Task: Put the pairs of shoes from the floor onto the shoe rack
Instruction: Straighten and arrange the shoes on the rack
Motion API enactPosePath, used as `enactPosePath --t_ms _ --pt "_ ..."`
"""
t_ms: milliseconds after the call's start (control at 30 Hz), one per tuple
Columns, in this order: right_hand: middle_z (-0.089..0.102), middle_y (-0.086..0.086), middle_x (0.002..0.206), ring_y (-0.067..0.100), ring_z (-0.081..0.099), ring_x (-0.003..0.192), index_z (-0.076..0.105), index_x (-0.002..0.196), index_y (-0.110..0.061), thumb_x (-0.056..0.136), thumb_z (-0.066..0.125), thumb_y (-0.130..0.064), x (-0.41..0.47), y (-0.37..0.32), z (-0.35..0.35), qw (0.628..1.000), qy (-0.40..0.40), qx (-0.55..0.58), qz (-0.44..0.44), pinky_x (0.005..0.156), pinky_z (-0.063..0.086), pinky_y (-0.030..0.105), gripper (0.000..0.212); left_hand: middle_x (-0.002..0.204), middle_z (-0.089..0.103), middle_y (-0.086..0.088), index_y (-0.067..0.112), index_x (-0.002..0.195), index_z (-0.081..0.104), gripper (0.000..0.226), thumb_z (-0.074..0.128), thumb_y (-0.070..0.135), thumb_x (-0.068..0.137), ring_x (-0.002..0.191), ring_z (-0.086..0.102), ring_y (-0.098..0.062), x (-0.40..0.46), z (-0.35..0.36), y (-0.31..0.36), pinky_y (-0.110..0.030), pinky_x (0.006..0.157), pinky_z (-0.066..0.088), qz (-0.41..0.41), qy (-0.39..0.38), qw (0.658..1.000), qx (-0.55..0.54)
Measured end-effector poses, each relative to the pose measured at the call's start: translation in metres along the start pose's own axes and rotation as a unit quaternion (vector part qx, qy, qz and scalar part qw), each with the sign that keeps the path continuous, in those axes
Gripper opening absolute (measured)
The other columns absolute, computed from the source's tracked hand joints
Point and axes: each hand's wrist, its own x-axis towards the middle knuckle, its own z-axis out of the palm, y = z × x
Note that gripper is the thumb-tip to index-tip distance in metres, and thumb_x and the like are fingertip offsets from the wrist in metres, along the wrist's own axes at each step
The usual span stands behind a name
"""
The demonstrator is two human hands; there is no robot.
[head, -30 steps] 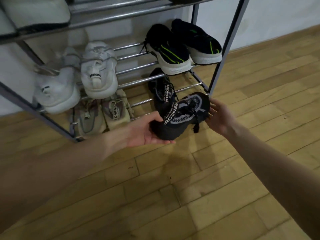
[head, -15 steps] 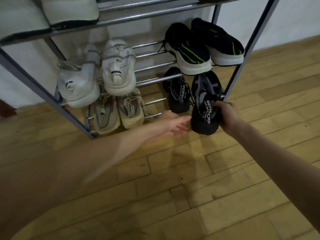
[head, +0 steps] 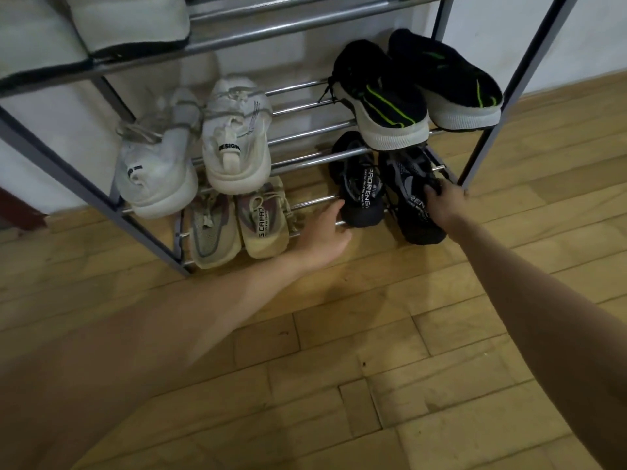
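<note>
A metal shoe rack point(head: 315, 159) stands against the wall. On its bottom tier at the right lie two black lace-up shoes side by side. My right hand point(head: 444, 205) grips the right black shoe point(head: 414, 212) at its tongue and laces, with the heel sticking out over the floor. The left black shoe point(head: 358, 195) lies next to it. My left hand point(head: 325, 235) rests with relaxed fingers at the front bar, just touching that shoe's heel side.
A beige pair point(head: 237, 225) fills the bottom tier's left. Above sit a white pair point(head: 196, 147) and a black pair with green stripes point(head: 414, 93). White shoes point(head: 129, 25) lie on the top tier. Wooden floor point(head: 339, 368) spreads in front.
My right hand has pushed the black shoe back onto the bottom tier beside its mate. My left hand has let go of it and moved to the front bar.
</note>
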Motion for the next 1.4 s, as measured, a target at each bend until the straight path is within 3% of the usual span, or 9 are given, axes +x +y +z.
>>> enactPosePath --t_ms 100,200,367,833,967,1100,1200,1300,1400 --pt "0.035 0.025 0.138 0.043 0.027 0.131 0.040 0.142 -0.024 0.099 0.029 -0.054 -0.014 0.009 -0.002 0.999 0.021 -0.035 0.006 0.112 0.021 0.048 0.054 0.149 0.041 -0.003 0.016 0.147 0.031 0.061 0.053 0.016 0.091 0.135 0.040 -0.021 0.005 0.007 0.000 -0.028 0.104 0.033 0.006 0.009 1.000 -0.006" --pt "0.024 0.023 0.142 0.046 0.028 0.132 0.018 0.150 -0.033 0.086 0.041 -0.071 -0.035 0.022 -0.003 0.997 0.004 -0.063 -0.046 0.111 0.028 0.054 0.078 0.146 0.044 -0.005 0.017 0.148 0.028 0.067 0.059 0.018 0.089 0.128 0.048 -0.024 0.017 0.012 0.007 -0.029 0.099 0.038 0.022 0.024 0.999 -0.022" --pt "0.010 0.025 0.153 0.048 0.017 0.139 -0.001 0.155 -0.023 0.092 0.049 -0.056 -0.041 0.028 0.004 0.976 -0.048 -0.188 -0.100 0.114 0.022 0.054 0.087 0.147 0.041 -0.008 0.026 0.151 0.020 0.089 0.073 0.027 0.079 0.132 0.042 -0.029 0.042 0.016 0.015 -0.036 0.107 0.037 0.033 0.012 0.999 0.006" --pt "0.028 0.021 0.151 0.040 0.032 0.136 0.041 0.144 -0.020 0.099 0.046 -0.017 -0.034 0.036 0.015 0.962 0.145 -0.119 -0.198 0.108 0.033 0.051 0.046 0.137 0.051 -0.011 0.007 0.142 0.042 0.064 0.068 0.007 0.084 0.122 0.049 -0.029 0.052 0.026 -0.002 -0.035 0.101 0.041 0.061 0.075 0.990 0.102" --pt "0.048 0.020 0.131 0.033 0.044 0.122 0.053 0.134 -0.007 0.096 0.039 -0.005 -0.014 0.016 0.000 0.961 0.219 -0.012 -0.168 0.104 0.035 0.032 0.041 0.134 0.053 -0.010 0.008 0.142 0.042 0.062 0.067 0.010 0.085 0.118 0.051 -0.029 0.053 0.027 -0.006 -0.035 0.099 0.042 0.071 0.077 0.989 0.104" --pt "0.049 0.018 0.133 0.033 0.043 0.125 0.059 0.124 -0.004 0.100 0.040 -0.023 -0.012 0.006 0.008 0.973 0.203 0.027 -0.102 0.106 0.034 0.035 0.036 0.134 0.052 -0.008 0.009 0.142 0.042 0.063 0.067 0.011 0.085 0.116 0.053 -0.027 0.054 0.026 -0.008 -0.036 0.100 0.043 0.071 0.067 0.990 0.099" --pt "0.034 0.017 0.146 0.035 0.029 0.135 0.051 0.136 -0.016 0.090 0.055 -0.038 -0.021 0.008 0.017 0.979 0.146 -0.029 -0.139 0.112 0.024 0.043 0.051 0.134 0.052 -0.007 0.009 0.142 0.042 0.063 0.068 0.011 0.084 0.115 0.054 -0.027 0.054 0.026 -0.009 -0.039 0.100 0.043 0.072 0.065 0.990 0.100" --pt "0.021 0.020 0.152 0.042 0.022 0.140 0.040 0.144 -0.022 0.080 0.068 -0.036 -0.017 0.010 0.015 0.982 0.097 -0.087 -0.134 0.115 0.021 0.050 0.072 0.134 0.053 -0.007 0.009 0.142 0.042 0.063 0.068 0.011 0.084 0.115 0.054 -0.028 0.054 0.026 -0.010 -0.040 0.100 0.043 0.069 0.063 0.990 0.103" --pt "0.025 0.020 0.151 0.042 0.027 0.137 0.047 0.141 -0.018 0.081 0.069 -0.031 -0.009 0.010 0.012 0.987 0.083 -0.076 -0.117 0.116 0.024 0.048 0.065 0.133 0.053 -0.007 0.009 0.142 0.043 0.063 0.068 0.011 0.084 0.115 0.054 -0.028 0.054 0.025 -0.010 -0.039 0.101 0.043 0.070 0.061 0.990 0.106"
